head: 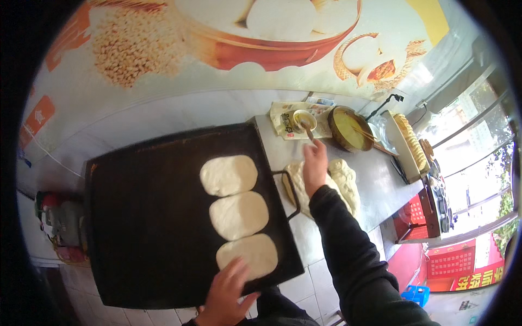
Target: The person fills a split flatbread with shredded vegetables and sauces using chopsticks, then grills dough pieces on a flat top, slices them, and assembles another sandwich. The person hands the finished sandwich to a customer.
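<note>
Three flat, rounded pieces of dough (239, 215) lie in a column on the right part of a dark square griddle (155, 228). My left hand (228, 289), slightly blurred, is over the lower edge of the nearest piece, fingers apart and holding nothing; whether it touches the dough I cannot tell. My right hand (316, 165) grips the handle of a brush (307, 129), whose head is at a small bowl (305, 120) of yellowish liquid. Below and beside that hand, long lumps of raw dough (343, 179) rest on the metal counter (377, 195), partly hidden by my arm.
A printed bag (281, 118) lies under the small bowl. Right of it stands a large bowl of yellow liquid (350, 129) with chopsticks. A tray (412, 159) holds a row of pale pastries. The griddle's metal handle (294, 195) juts toward the counter. A blue stool (416, 295) stands low right.
</note>
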The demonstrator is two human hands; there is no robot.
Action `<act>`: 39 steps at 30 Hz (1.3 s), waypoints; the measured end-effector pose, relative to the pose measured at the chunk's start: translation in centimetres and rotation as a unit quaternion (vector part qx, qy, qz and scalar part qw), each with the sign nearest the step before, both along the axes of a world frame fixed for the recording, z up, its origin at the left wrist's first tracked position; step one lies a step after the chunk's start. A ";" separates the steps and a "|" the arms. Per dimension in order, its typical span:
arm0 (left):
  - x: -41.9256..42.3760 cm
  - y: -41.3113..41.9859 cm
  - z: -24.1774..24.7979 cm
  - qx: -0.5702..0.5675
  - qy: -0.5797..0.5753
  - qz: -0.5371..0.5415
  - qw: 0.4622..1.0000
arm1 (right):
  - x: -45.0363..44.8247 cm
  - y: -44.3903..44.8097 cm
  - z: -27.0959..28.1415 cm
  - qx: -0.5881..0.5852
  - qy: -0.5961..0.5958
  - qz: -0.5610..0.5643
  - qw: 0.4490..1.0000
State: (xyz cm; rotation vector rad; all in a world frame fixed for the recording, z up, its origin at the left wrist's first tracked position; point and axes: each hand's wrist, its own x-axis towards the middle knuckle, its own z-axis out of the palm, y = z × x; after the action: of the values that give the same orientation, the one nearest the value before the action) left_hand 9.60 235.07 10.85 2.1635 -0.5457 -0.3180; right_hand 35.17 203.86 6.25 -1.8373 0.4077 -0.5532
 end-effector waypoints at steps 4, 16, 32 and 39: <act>-3.9 2.1 -0.9 -0.099 -0.051 0.181 0.977 | 6.3 -9.4 -4.4 0.408 0.073 -0.063 0.908; -7.2 -4.3 1.7 -0.039 0.037 0.215 0.975 | 18.1 -15.7 -3.2 -0.169 0.017 -0.053 0.984; -9.0 -4.6 0.4 -0.082 0.027 0.258 0.962 | 11.0 -20.2 -2.4 0.189 0.020 -0.032 0.981; -10.7 -3.6 0.8 -0.097 0.036 0.283 0.953 | 8.7 -14.8 3.3 0.197 -0.060 0.046 0.978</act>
State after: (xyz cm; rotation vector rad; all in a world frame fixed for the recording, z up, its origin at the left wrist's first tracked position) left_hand -1.06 231.50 11.67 2.0040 0.0954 -0.0223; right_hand 43.92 189.08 9.54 -1.4274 0.3227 -0.4790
